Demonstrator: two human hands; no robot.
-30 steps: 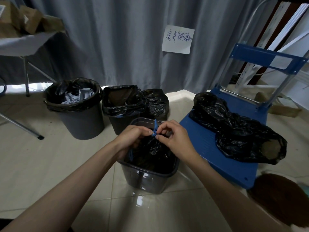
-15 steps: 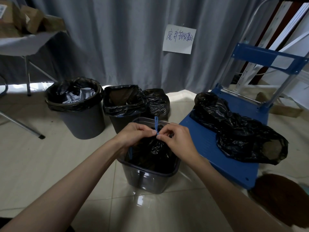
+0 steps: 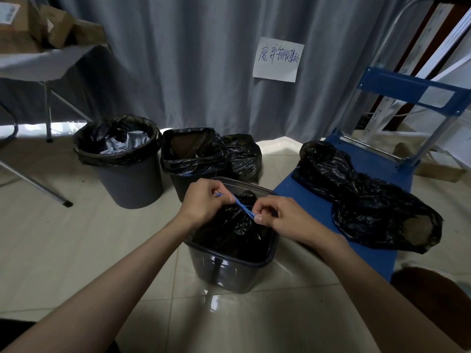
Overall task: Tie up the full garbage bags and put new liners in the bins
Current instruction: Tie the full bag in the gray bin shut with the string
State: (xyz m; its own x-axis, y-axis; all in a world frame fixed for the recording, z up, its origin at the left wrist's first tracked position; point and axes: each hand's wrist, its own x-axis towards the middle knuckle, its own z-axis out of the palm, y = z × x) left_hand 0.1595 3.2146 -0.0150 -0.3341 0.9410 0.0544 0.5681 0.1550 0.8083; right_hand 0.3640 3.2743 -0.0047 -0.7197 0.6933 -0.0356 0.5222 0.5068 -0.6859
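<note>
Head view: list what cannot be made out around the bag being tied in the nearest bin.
1. Contents of the black bag: hidden by its gathered, opaque plastic.
2. Whether the blue tie is already knotted: too small, and its ends vanish under the fingers of the left hand and right hand.
3. Base of the nearest bin: its tinted wall is too dark to see through.
4. Handwritten paper note on the curtain: legible only in part.

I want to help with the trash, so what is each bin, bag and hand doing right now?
Left hand: pinching the blue tie.
Right hand: pinching the tie's other end.
Front bag: gathered, inside square bin.
Round bin: lined, open, holding trash.
Middle bin: lined, open.
Cart bags: lying on blue cart.
</note>
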